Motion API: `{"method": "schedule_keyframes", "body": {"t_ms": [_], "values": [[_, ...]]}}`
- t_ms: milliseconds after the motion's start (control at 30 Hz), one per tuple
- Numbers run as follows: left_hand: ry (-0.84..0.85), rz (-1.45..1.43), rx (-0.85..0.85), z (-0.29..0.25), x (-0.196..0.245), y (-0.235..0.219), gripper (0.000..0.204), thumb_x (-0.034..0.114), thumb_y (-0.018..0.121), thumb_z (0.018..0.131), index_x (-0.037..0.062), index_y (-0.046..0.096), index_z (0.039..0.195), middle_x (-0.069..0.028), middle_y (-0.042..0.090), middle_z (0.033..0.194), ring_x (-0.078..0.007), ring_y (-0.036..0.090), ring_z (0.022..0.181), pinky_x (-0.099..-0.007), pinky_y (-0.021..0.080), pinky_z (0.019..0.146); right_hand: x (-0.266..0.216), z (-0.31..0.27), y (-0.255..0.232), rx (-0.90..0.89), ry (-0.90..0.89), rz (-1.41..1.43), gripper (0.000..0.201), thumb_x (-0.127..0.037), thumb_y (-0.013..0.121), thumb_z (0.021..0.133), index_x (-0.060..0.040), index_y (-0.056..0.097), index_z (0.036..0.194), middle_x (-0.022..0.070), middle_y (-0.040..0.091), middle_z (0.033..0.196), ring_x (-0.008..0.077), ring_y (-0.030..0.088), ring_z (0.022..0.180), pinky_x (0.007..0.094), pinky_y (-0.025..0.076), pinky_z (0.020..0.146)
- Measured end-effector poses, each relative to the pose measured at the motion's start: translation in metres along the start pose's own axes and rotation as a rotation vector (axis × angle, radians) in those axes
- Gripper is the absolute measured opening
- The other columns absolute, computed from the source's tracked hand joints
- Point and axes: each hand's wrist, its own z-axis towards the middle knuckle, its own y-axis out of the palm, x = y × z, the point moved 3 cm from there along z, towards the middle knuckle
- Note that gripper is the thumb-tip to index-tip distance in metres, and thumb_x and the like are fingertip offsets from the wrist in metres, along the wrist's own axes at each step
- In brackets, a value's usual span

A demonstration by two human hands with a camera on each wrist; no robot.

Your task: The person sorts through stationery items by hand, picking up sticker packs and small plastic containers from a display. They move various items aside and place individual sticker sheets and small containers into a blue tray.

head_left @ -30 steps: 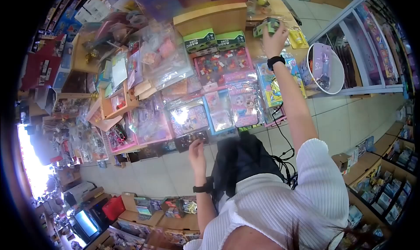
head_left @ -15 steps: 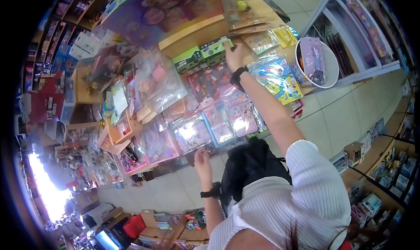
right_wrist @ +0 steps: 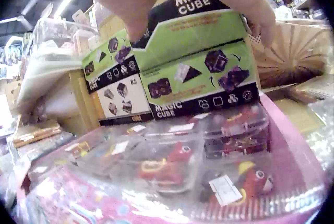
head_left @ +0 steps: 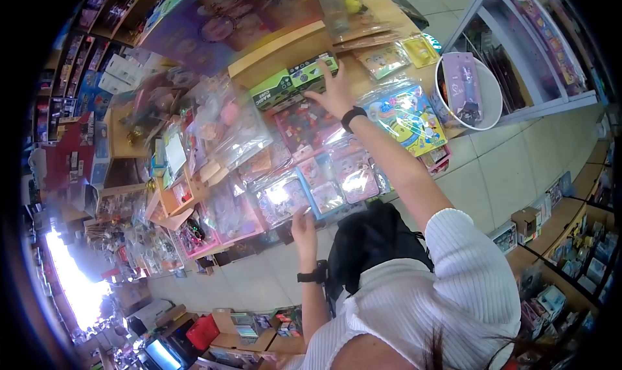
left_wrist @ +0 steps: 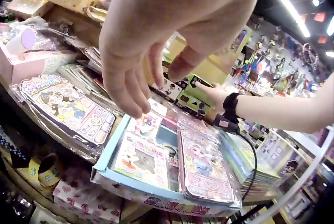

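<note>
The right hand (head_left: 334, 92) grips a green and black Magic Cube box (head_left: 314, 74), thumb and fingers on either side of it. A second green box (head_left: 275, 90) stands against its left end. In the right wrist view the held box (right_wrist: 198, 67) is behind a pink tray of small packaged red toys (right_wrist: 164, 166). The left hand (head_left: 304, 232) hovers at the near edge of the table, fingers loosely bent and holding nothing. Below it in the left wrist view (left_wrist: 156, 41) lie a light blue box (left_wrist: 107, 166) and flat illustrated packs (left_wrist: 203, 166).
A yellow and blue pack (head_left: 408, 120) lies right of the tray, near a white bucket (head_left: 490, 91) and a grey-framed rack (head_left: 551, 104). Clear plastic bags (head_left: 227, 120) are heaped on the left. Behind the green boxes stands a wooden board (head_left: 278, 49).
The right hand, with a green box, has moved left from the table's right part to beside the other box, and its fingers have shifted on it. The left hand has moved slightly.
</note>
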Motion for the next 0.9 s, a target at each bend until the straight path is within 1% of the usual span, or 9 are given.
{"method": "schedule_keyframes", "body": {"t_ms": [133,267,467,567,700,767,833,867,900], "values": [[0.047,0.021,-0.009,0.006,-0.013,-0.005,0.025,0.005,0.048,0.086,-0.0024,0.05,0.11,-0.0078,0.056,0.104,-0.0127,0.056,0.087,-0.0241,0.045,0.074,0.006,0.006,0.007,-0.021,0.034,0.068,0.066,-0.02,0.07,0.069,-0.0173,0.038,0.127,0.0252,0.034,0.118,0.0423,0.04,0.104,0.042,0.036,0.089],[0.043,-0.04,0.026,-0.001,-0.009,-0.006,0.025,0.005,0.046,0.086,-0.0037,0.049,0.11,-0.0103,0.055,0.107,-0.0162,0.057,0.091,-0.0255,0.045,0.074,0.008,0.01,0.02,0.013,0.054,0.087,0.067,-0.021,0.071,0.069,-0.0176,0.038,0.127,0.0281,0.032,0.119,0.0432,0.041,0.104,0.0423,0.036,0.089],[0.076,-0.034,0.036,0.002,-0.032,-0.01,0.026,0.005,0.045,0.086,-0.004,0.048,0.11,-0.0112,0.055,0.107,-0.0172,0.057,0.094,-0.026,0.045,0.075,-0.002,0.006,0.006,-0.023,0.011,0.005,0.071,-0.025,0.069,0.072,-0.0182,0.032,0.132,0.0353,0.02,0.129,0.0498,0.028,0.117,0.045,0.03,0.097],[0.066,0.005,0.033,0.005,-0.028,-0.006,0.026,0.006,0.046,0.087,-0.0037,0.048,0.111,-0.0111,0.056,0.104,-0.0168,0.057,0.092,-0.0258,0.045,0.074,-0.029,-0.006,-0.008,0.03,-0.175,-0.105,0.07,-0.028,0.059,0.079,-0.0104,0.022,0.136,0.0352,0.01,0.134,0.0491,0.018,0.124,0.0525,0.019,0.101],[0.016,-0.039,0.041,0.008,-0.03,-0.003,0.025,0.006,0.048,0.086,-0.0036,0.05,0.109,-0.0123,0.059,0.093,-0.0158,0.057,0.084,-0.0251,0.046,0.07,-0.053,-0.025,-0.005,-0.036,-0.266,-0.027,0.059,-0.011,0.054,0.072,-0.0003,0.033,0.126,0.033,0.023,0.129,0.0466,0.022,0.122,0.0511,0.02,0.102],[0.101,0.014,0.04,0.007,-0.022,0.001,0.025,0.005,0.047,0.086,-0.0033,0.05,0.109,-0.0131,0.06,0.093,-0.0164,0.058,0.084,-0.0248,0.046,0.07,-0.059,-0.031,-0.004,-0.037,-0.188,-0.056,0.05,-0.009,0.055,0.068,0.0046,0.043,0.115,0.0262,0.036,0.117,0.0407,0.034,0.112,0.0469,0.026,0.098],[0.103,-0.049,0.069,0.005,-0.016,0.001,0.025,0.004,0.046,0.086,-0.0036,0.049,0.109,-0.0143,0.06,0.095,-0.0171,0.058,0.086,-0.0254,0.047,0.071,-0.056,-0.036,0.007,-0.082,-0.174,-0.031,0.049,-0.008,0.056,0.067,0.0042,0.045,0.113,0.0236,0.04,0.113,0.0376,0.037,0.109,0.0442,0.029,0.095],[0.026,-0.038,0.031,0.004,-0.015,0.0,0.026,0.005,0.046,0.087,-0.0031,0.048,0.112,-0.0096,0.054,0.108,-0.0163,0.057,0.093,-0.0243,0.045,0.074,-0.054,-0.038,0.012,-0.08,-0.174,-0.03,0.049,-0.008,0.056,0.067,0.0042,0.045,0.113,0.0236,0.04,0.113,0.0376,0.037,0.109,0.0442,0.029,0.095],[0.027,-0.037,0.032,0.003,-0.016,-0.002,0.026,0.005,0.046,0.087,-0.0031,0.048,0.112,-0.0096,0.054,0.108,-0.0163,0.057,0.093,-0.0243,0.045,0.074,-0.054,-0.039,0.014,-0.081,-0.195,-0.038,0.046,-0.008,0.055,0.067,0.0035,0.047,0.111,0.0219,0.042,0.11,0.0361,0.039,0.106,0.0437,0.031,0.093]]}}
